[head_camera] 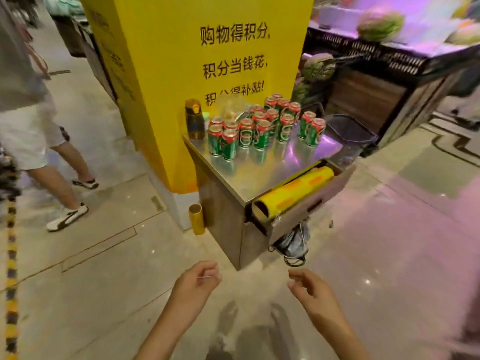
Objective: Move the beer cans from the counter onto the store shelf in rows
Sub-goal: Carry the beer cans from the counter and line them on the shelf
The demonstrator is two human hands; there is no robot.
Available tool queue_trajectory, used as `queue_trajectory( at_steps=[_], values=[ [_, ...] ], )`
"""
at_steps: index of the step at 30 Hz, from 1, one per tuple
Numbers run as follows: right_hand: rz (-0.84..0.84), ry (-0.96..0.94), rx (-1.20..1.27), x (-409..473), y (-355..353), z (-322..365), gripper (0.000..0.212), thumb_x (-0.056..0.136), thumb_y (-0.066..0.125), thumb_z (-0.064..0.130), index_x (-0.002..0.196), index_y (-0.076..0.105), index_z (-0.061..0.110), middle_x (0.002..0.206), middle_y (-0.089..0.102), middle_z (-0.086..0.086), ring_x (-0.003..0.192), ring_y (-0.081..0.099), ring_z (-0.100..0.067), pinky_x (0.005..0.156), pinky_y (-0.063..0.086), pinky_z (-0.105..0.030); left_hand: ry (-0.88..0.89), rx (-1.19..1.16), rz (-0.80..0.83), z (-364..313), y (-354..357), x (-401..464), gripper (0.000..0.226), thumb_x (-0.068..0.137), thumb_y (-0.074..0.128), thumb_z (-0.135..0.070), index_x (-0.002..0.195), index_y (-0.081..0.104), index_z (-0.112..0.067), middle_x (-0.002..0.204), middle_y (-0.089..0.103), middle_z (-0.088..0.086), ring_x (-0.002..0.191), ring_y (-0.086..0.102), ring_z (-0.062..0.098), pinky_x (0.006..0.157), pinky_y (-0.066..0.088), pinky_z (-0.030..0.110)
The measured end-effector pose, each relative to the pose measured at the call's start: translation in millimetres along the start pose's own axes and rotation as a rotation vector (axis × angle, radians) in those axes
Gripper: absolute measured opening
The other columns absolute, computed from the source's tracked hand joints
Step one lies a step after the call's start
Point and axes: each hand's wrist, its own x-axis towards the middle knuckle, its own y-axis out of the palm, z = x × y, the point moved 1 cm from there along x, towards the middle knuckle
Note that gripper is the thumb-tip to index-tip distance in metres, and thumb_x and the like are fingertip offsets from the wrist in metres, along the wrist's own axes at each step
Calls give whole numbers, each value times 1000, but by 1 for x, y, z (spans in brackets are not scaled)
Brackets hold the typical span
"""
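Observation:
Several green and red beer cans (259, 126) stand upright in a loose cluster on the steel counter (259, 175), against a yellow pillar. Two of the cans (311, 129) stand apart at the right. My left hand (196, 281) and my right hand (310, 289) hang low in front of the counter, above the floor, well short of the cans. Both hands have loosely curled fingers and hold nothing. No store shelf is in view.
A dark bottle with a yellow cap (194, 120) stands left of the cans. A yellow film roll (293, 193) lies in a box at the counter's near edge. A person (39, 120) walks at the left. Watermelons (380, 23) lie on a stand at the right.

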Motion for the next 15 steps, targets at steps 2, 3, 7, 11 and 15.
queue_trajectory(
  at_steps=[2, 3, 7, 11, 15],
  values=[
    [-2, -39, 11, 34, -11, 10, 16, 89, 62, 16, 99, 61, 28, 103, 64, 10, 103, 58, -6, 85, 43, -21, 6, 8, -22, -12, 3, 29, 16, 87, 62, -15, 101, 61, -23, 98, 66, -5, 98, 60, 9, 78, 42, 15],
    [3, -55, 16, 52, -16, 17, 16, 89, 61, 18, 101, 61, 28, 104, 63, 12, 103, 57, -3, 88, 44, -22, 13, 10, -37, -20, 4, 46, 18, 87, 61, -14, 104, 61, -19, 99, 66, -3, 98, 60, 10, 79, 41, 16],
    [30, -45, 44, 126, -41, 42, 19, 89, 60, 25, 105, 59, 34, 106, 62, 16, 103, 56, -1, 89, 47, -24, 29, -1, -81, -53, 16, 122, 21, 89, 58, -13, 110, 61, -13, 98, 64, -3, 88, 55, 0, 81, 37, 21],
    [2, -33, 42, 191, -81, 55, 21, 90, 60, 22, 110, 60, 29, 109, 62, 11, 103, 56, -6, 79, 44, -13, 54, -11, -61, -95, 48, 201, 20, 89, 59, -12, 109, 62, -11, 93, 63, -6, 86, 54, 0, 73, 37, 17],
    [-96, 2, 34, 249, -129, 45, 16, 90, 61, 19, 105, 62, 26, 108, 65, 5, 99, 60, -8, 78, 46, -15, 87, 42, 67, -141, 94, 270, 20, 88, 60, -19, 108, 62, -18, 98, 64, -8, 96, 57, 6, 74, 39, 15]
  ],
)
